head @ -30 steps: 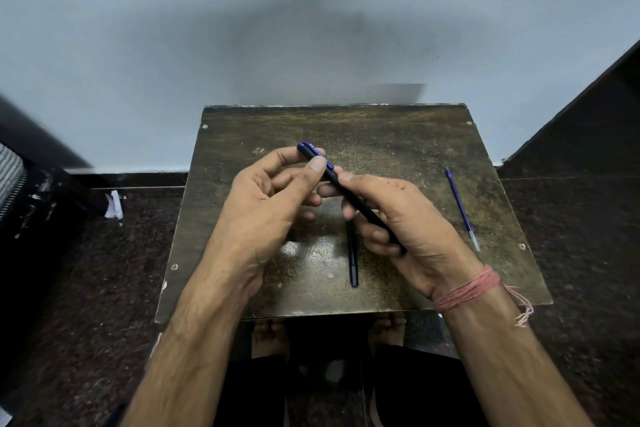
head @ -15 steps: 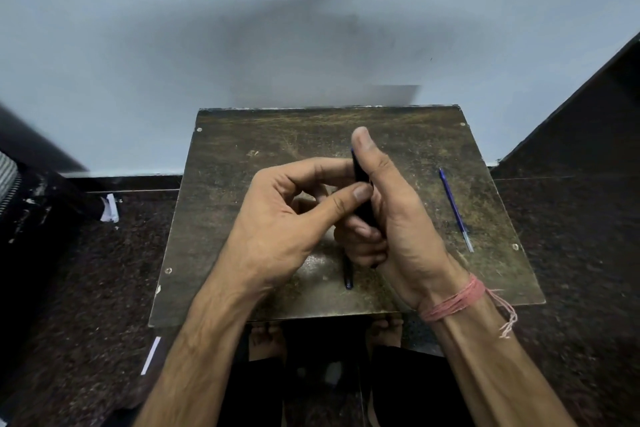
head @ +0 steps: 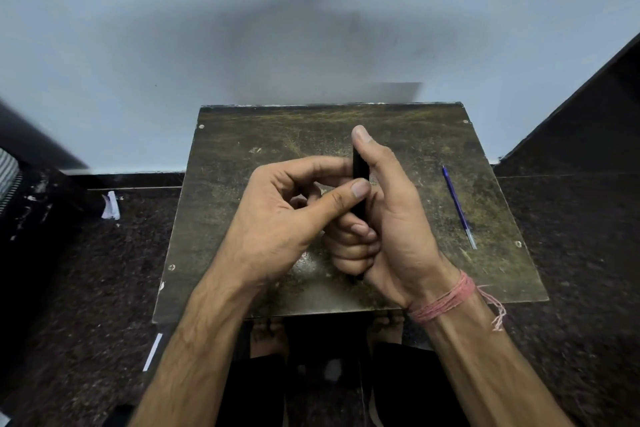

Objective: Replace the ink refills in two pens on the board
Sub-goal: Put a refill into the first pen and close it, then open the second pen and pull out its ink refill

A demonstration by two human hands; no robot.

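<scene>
Right hand [head: 391, 218] is clenched around a dark pen [head: 360, 184], fingers wrapped round the lower barrel, thumb stretched up along its right side. Pen stands near upright above the middle of the board [head: 242, 149], lower tip poking out just under the fist. My read: the fist grip is there to stop the barrel rotating.

Left hand [head: 287, 215] pinches the same pen higher up, thumb pad on the near face, index curled over from the far side. Remaining left fingers are tucked in behind; can't tell if they touch the pen. Looks like 1 hand anchors while the other twists or pulls the upper section, so probably the unscrewing or separating step. No visible split in the barrel yet, so I can't say which.

Blue refill [head: 459, 206] lies flat on the right side of the board, well apart from both hands, tip pointing toward the near edge. Likely staged there so it stays within reach but doesn't get knocked.

A 2nd pen isn't identifiable; the hands cover the board's centre.

Containers: none in view. No tray, cup or box, so loose parts would go straight on the board. Risk: small pieces could roll off the edge.
</scene>
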